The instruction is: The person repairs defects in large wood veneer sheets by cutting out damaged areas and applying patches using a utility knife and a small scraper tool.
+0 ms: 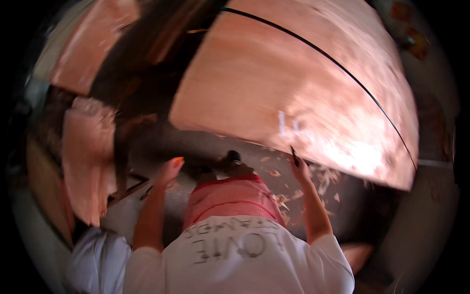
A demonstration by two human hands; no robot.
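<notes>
My right hand [301,171] is closed around a slim dark pointed tool [294,156], too blurred to name more exactly. Its tip points away from me, beside the near edge of a large stack of reddish wood sheets [254,73]. A dark strap [338,63] runs across that stack, and pale marks show on its top near the edge. Out to the left, my left hand [171,169] is raised over the floor, touching neither stack. A small orange spot shows at its fingertips; motion smears the fingers, so their grip is unclear.
Wood scraps [293,196] litter the dark floor between me and the stack. To my left stands a smaller pile of ragged-edged sheets [88,157], with another wood stack [95,46] farther off. A white cloth or bag [98,262] is at the lower left.
</notes>
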